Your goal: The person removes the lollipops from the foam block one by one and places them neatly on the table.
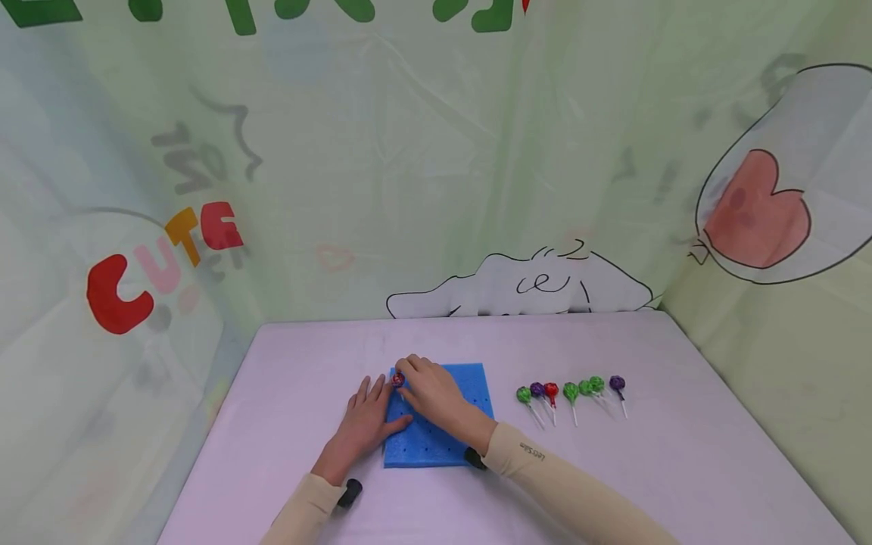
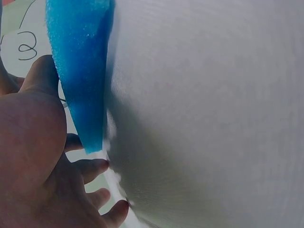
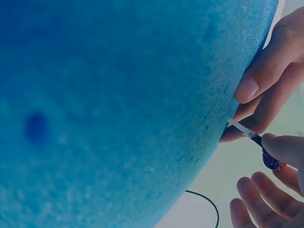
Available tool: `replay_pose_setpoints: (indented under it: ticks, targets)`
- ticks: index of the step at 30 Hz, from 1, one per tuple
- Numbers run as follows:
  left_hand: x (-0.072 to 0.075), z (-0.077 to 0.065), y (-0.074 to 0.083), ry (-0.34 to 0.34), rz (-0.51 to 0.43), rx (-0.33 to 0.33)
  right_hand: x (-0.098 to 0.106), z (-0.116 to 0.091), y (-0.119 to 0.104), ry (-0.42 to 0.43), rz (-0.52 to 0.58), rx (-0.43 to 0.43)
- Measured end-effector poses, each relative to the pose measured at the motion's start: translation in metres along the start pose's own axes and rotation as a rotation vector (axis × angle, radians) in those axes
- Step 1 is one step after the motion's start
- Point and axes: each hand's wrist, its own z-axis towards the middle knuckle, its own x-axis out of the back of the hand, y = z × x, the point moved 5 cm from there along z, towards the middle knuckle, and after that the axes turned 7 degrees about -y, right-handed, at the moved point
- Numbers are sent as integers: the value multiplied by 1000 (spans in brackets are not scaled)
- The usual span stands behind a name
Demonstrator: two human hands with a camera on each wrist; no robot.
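Note:
A blue foam block (image 1: pixel 446 443) with small holes lies flat on the table. At its far left corner my right hand (image 1: pixel 439 393) pinches a dark lollipop with red on its wrapper (image 1: pixel 398 380). In the right wrist view, the lollipop's white stick (image 3: pixel 240 126) points at the foam and its tip meets the surface; whether it sits in a hole cannot be told. My left hand (image 1: pixel 364 420) rests against the block's left side, fingers extended, thumb over the top. The left wrist view shows the left fingers (image 2: pixel 90 168) beside the foam's side face.
To the right of the block, several wrapped lollipops lie in a loose row: green (image 1: pixel 523 394), purple (image 1: pixel 537 389), red (image 1: pixel 551 390), more green (image 1: pixel 571 391), and a purple one (image 1: pixel 617 383) at the far end. Printed curtains (image 1: pixel 381 189) surround the pale table (image 1: pixel 681 469).

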Motion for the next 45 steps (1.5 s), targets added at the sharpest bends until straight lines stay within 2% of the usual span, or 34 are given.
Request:
replay_pose_setpoints:
  ticks: [18,27,31,38,45]
  targets:
    - [0,0,-1,1,1,8,7,4,-2,-3,16,-12]
    - [-2,1,-3,13,-18,-2,16,5,4,-6,107,-65]
    - [-2,0,-2,16,-22,-12,18,4,12,-43,210,-103]
    - [-1,0,-2,2,-31,9,22,-2,26,-159,487,-171]
    - [-2,0,-2,-5,-42,12,23,-8,41,-244,661,-202]
